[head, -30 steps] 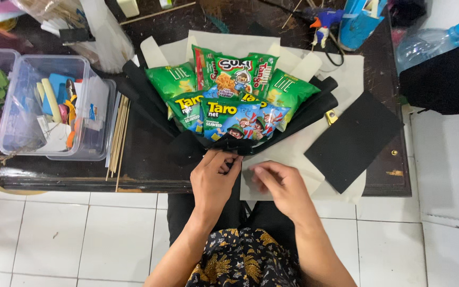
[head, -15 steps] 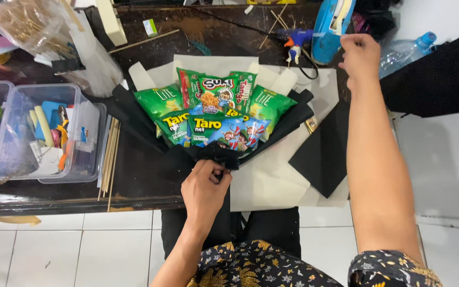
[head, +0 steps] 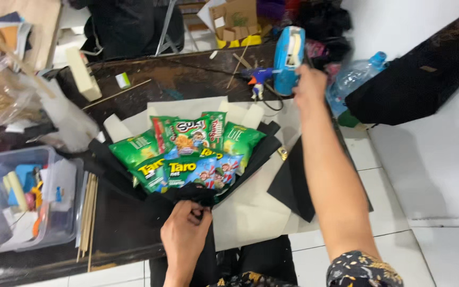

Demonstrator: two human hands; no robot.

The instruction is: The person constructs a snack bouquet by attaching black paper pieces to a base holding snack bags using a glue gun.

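A bouquet of snack packets [head: 187, 154], green and blue bags fanned out, lies wrapped in black paper [head: 128, 175] on cream paper sheets [head: 251, 218] on a dark wooden table. My left hand [head: 186, 234] pinches the gathered black paper at the bouquet's base. My right hand [head: 309, 85] reaches to the table's far side and grips a blue tape dispenser [head: 289, 58]. A blue glue gun [head: 261, 77] lies just left of the dispenser.
A clear plastic box [head: 22, 202] of craft supplies sits at the left, with wooden skewers [head: 87, 212] beside it. A loose black sheet [head: 293, 180] lies right of the bouquet. A plastic water bottle [head: 354, 79] and a black bag [head: 415, 79] are at the right.
My right hand left the bouquet's base, stretched to the far side of the table and closed on the blue tape dispenser. My left hand kept holding the gathered paper.
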